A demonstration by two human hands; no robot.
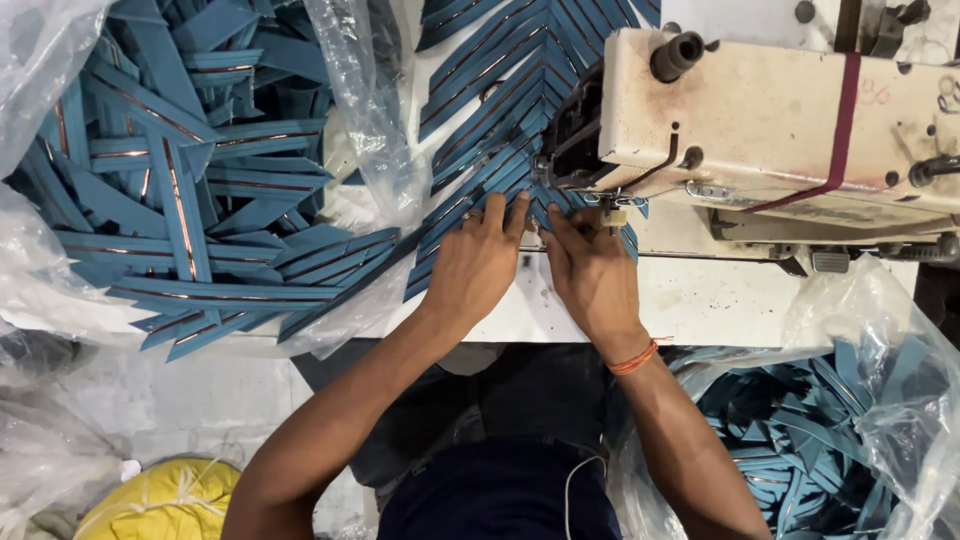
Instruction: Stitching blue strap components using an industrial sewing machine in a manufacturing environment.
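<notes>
The sewing machine (780,120) runs off the right and top edges, and its needle is hidden behind the head. The right hand (592,272) covers the strip beneath it. The yellow bundle (160,500) is cut by the bottom edge. Clear plastic (365,110) veils part of the blue strips (190,190).

1 head view looks straight down, close over the table (700,300) edge (the sewing machine (780,120) fills the upper right), both forearms entering from below.

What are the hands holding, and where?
Both the left hand and right hand press flat on a blue fabric strip, at its end by the sewing machine.
</notes>
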